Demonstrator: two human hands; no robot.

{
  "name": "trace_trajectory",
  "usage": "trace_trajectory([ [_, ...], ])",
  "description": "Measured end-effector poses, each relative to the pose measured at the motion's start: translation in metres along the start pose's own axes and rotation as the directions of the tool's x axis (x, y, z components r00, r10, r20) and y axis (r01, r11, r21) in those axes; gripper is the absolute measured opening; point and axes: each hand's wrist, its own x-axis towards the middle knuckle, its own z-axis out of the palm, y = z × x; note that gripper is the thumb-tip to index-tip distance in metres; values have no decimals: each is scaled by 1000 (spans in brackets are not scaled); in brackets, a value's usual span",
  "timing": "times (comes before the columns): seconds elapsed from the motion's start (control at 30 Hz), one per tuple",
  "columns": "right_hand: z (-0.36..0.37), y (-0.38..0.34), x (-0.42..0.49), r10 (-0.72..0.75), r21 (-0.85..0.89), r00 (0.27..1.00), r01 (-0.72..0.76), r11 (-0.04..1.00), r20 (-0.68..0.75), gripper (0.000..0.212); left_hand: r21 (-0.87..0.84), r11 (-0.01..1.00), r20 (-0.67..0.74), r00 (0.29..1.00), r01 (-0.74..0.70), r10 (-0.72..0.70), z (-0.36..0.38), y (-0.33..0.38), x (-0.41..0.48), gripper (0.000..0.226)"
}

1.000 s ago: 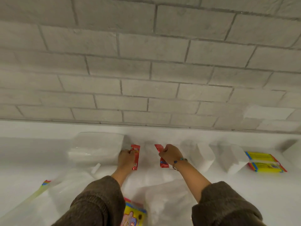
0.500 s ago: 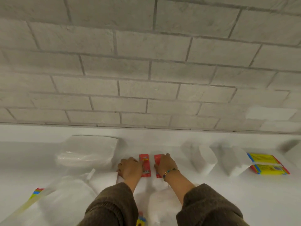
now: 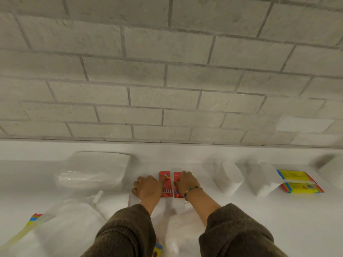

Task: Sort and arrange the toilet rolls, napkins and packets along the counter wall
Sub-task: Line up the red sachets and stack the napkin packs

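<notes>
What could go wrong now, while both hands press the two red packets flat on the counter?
1. The two red packets lie close together; when the left hand or the right hand lifts, one may slide askew.
2. The sleeves hang over the loose plastic bag at the near edge and might drag it.

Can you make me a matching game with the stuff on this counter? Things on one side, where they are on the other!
Things:
1. two red packets
2. yellow packets
3. big wrapped napkin pack
4. bracelet

Places:
A. far right on the counter
B. on the right hand's wrist
C. side by side between the two hands
D. left of the left hand

Pairs: 1-C, 2-A, 3-D, 4-B
</notes>
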Motion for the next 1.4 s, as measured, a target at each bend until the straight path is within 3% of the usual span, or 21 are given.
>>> trace_trajectory([
  [0.17, -25, 5, -20, -75, -51, 996, 73, 996, -38, 34, -163, 986, 55, 998, -35, 44, -26, -1, -5, 48],
  [0.33, -60, 18, -78, -205, 16, 962, 211, 977, -182, 32, -449, 870, 135, 947, -204, 291, -65, -14, -47, 26],
  [0.53, -65, 55, -155, -424, 47, 872, 447, 893, -246, 30, -564, 744, 65, 878, -360, 474, -86, -55, -115, 8],
  [0.7, -56, 83, -190, -450, 19, 884, 456, 890, -127, 48, -588, 731, 71, 878, -347, 473, -86, -83, -145, 20],
  [0.93, -39, 85, -198, -407, -176, 913, 406, 897, 34, 79, -586, 731, 61, 881, -349, 470, -87, -100, -164, 23],
  [1.03, -37, 80, -195, -438, -254, 896, 442, 860, 78, 84, -566, 744, 61, 882, -355, 468, -90, -102, -170, 22],
  [1.2, -37, 75, -185, -388, -462, 879, 476, 749, 276, 96, -568, 750, 66, 890, -338, 451, -98, -110, -177, 18],
  [1.3, -30, 80, -176, -403, -474, 873, 488, 733, 275, 94, -551, 758, 44, 895, -349, 444, -103, -115, -179, 15],
  [1.4, -23, 85, -168, -461, -354, 873, 487, 798, 160, 80, -547, 765, 46, 900, -340, 434, -106, -121, -180, 13],
])
